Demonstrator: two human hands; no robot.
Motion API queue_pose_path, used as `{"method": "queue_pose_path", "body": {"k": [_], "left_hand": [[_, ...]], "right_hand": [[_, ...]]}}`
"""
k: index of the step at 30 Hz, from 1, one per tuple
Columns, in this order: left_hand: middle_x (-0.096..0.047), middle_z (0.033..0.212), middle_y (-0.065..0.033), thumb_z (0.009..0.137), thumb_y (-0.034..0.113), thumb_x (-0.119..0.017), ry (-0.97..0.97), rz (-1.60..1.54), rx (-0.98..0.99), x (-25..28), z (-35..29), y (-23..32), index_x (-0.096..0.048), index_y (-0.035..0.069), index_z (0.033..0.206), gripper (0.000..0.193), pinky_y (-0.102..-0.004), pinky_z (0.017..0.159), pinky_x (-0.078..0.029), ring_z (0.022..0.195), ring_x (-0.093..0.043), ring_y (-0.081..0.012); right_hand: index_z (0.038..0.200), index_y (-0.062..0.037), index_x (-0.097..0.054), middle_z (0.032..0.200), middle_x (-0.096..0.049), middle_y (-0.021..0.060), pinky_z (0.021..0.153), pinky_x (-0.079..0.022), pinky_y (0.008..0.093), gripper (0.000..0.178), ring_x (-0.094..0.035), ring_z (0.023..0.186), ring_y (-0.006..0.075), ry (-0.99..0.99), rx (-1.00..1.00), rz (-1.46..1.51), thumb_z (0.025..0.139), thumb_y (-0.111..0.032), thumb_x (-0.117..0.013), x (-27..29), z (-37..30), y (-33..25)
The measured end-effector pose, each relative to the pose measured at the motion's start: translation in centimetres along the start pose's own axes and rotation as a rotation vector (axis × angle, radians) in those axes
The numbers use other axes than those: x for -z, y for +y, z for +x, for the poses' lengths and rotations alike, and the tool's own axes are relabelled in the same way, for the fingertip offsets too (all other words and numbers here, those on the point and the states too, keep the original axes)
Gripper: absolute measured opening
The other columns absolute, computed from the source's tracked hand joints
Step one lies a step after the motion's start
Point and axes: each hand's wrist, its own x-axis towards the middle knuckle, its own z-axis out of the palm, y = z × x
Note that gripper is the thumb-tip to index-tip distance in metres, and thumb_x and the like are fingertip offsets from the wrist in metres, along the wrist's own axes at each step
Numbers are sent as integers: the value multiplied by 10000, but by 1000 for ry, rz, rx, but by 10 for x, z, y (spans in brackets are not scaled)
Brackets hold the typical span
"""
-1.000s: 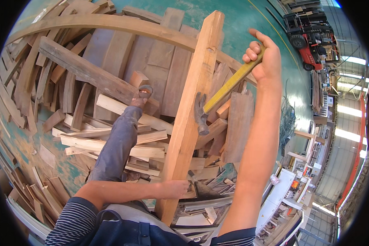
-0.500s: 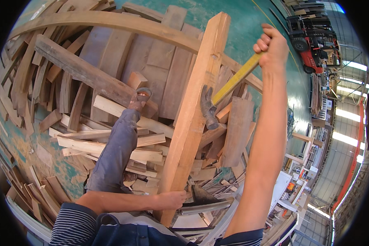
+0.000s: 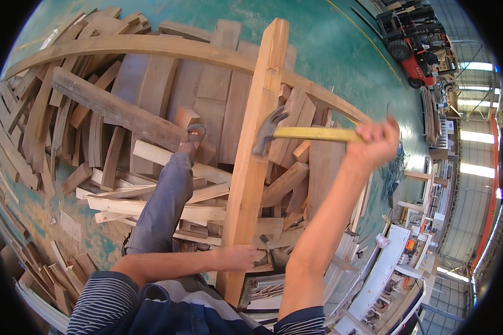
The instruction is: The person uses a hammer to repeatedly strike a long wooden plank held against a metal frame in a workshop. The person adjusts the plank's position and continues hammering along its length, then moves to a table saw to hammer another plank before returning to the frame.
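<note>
A long squared wooden beam (image 3: 254, 151) runs away from my body, its near end close to my waist. My left hand (image 3: 243, 258) lies across that near end, fingers curled over its right edge. My right hand (image 3: 374, 138) is closed round the yellow handle of a claw hammer (image 3: 316, 133). The hammer's dark head overlaps the beam's right side, claw pointing away from me; whether it touches the wood I cannot tell. A thin dark sliver shows at the far side of my right hand, too small to name.
A curved timber (image 3: 145, 44) crosses under the beam's far part. Stacked boards (image 3: 207, 111) and loose offcuts (image 3: 156, 209) surround my outstretched leg (image 3: 165, 206). Farther right stand a red forklift (image 3: 416, 64) and a white cabinet (image 3: 374, 279). The floor (image 3: 313, 44) is green.
My right hand has come lower and nearer, and the hammer has swung from slanted to nearly level. The beam appears shifted left in view. My left hand stays at its near end.
</note>
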Motion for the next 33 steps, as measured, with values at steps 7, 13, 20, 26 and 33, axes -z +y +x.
{"method": "queue_pose_path", "body": {"k": [7, 13, 20, 26, 33], "left_hand": [[-659, 980, 10, 777, 201, -691, -94, 10, -77, 9, -1, -6, -674, 163, 886, 116, -349, 993, -435, 1084, -594, -203], [-653, 966, 8, 758, 195, -702, -68, -13, -104, 8, 0, -11, -653, 158, 866, 124, -347, 973, -437, 1044, -595, -204], [-651, 938, 11, 752, 183, -715, -74, 5, -81, 8, -2, -8, -667, 165, 862, 122, -345, 983, -439, 1043, -605, -202], [-664, 948, 10, 783, 155, -689, -49, -7, -52, 6, 0, -4, -673, 161, 865, 84, -336, 979, -449, 1055, -614, -204], [-657, 940, 10, 771, 142, -682, -55, -21, -65, 7, 1, -4, -672, 162, 868, 99, -329, 982, -448, 1034, -607, -203]], "right_hand": [[980, -36, -555, 576, -322, -37, 495, -363, 310, 118, -341, 464, 113, -115, 363, 64, 873, -70, -516, 99, -25, -138], [1085, 36, -590, 626, -368, -16, 496, -365, 300, 238, -354, 489, 108, -33, 207, -79, 871, -39, -519, 55, -55, -134], [1085, 34, -606, 647, -367, -9, 486, -364, 332, 267, -347, 496, 119, 54, -145, -66, 832, -16, -533, 0, -30, -17], [1111, 53, -606, 666, -358, 3, 505, -357, 346, 294, -343, 511, 128, 149, -250, -150, 845, -10, -500, -25, 25, 19], [1145, 61, -626, 698, -401, 29, 499, -335, 349, 286, -355, 510, 141, 123, -335, -211, 884, 9, -520, -49, 58, 45]]}}
